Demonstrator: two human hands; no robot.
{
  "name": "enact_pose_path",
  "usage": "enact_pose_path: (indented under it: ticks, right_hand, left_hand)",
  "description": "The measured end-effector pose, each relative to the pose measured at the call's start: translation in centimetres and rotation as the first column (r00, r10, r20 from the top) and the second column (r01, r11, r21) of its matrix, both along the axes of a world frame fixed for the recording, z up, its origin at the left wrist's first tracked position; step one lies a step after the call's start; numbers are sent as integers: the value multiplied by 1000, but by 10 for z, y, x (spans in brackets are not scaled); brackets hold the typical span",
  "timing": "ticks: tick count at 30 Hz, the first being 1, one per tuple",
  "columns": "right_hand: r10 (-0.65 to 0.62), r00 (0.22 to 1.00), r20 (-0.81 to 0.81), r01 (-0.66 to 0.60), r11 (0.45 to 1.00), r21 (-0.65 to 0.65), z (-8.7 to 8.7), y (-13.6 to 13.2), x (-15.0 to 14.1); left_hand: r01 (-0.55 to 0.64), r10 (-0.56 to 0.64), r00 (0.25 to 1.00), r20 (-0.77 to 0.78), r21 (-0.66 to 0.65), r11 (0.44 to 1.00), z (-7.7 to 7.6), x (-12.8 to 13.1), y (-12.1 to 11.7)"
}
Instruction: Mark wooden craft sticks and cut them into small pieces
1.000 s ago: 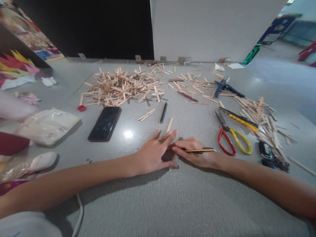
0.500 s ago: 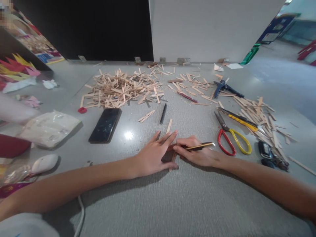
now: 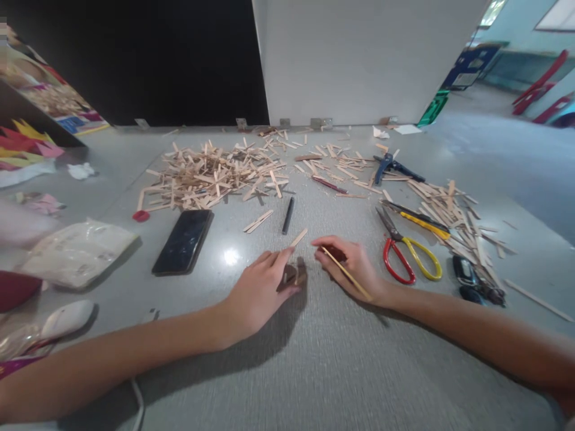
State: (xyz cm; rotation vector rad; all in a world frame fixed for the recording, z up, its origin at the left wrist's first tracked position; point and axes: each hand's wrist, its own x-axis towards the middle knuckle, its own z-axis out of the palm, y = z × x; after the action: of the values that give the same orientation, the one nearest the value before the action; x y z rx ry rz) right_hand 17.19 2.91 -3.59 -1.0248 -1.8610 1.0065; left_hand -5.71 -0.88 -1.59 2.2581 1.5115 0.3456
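My left hand (image 3: 258, 293) is above the grey table, its fingers bent around a flat wooden craft stick (image 3: 299, 237). One end of the stick pokes out past the index finger; the hand hides the rest. To its right, my right hand (image 3: 354, 269) has curled fingers and holds a slim yellowish pencil (image 3: 348, 275) slanting across the palm. The two hands are apart. Just beyond them lie a black pen-like stick (image 3: 288, 215) and a few loose craft sticks (image 3: 258, 221).
A big heap of craft sticks (image 3: 215, 173) lies at the back. On the right are red-and-yellow-handled scissors (image 3: 398, 245), a yellow-and-black cutter (image 3: 424, 224), blue pliers (image 3: 386, 167) and more sticks. A phone (image 3: 183, 242), a plastic packet (image 3: 78, 254) and a white mouse (image 3: 67, 317) sit left.
My hands have moved apart. The right one has turned, so the pencil now slopes down across its palm. The craft stick at my left hand has tilted rightward. The view has shifted slightly.
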Motion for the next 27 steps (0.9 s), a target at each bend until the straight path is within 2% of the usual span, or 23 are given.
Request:
enact_pose_path:
  ticks: [5, 8, 16, 22, 27]
  right_hand:
    - [25, 999, -41, -25, 1000, 11, -6, 2, 1]
    - [1, 999, -39, 1, 999, 48, -5, 1, 1]
    - [-33, 999, -22, 32, 999, -33, -4, 3, 0]
    - [-58, 994, 97, 50, 995, 82, -4, 5, 1]
    - [-71, 985, 155, 49, 989, 138, -2, 4, 1]
  left_hand:
    - [-7, -18, 983, -184, -137, 990, 25, 5, -1]
    - [-44, -10, 962, -273, -189, 981, 32, 6, -4]
    - [34, -60, 980, -189, -142, 989, 23, -10, 1]
    - [138, -159, 969, -189, -116, 984, 23, -9, 1]
    - [134, -143, 963, -230, -52, 990, 16, -10, -2]
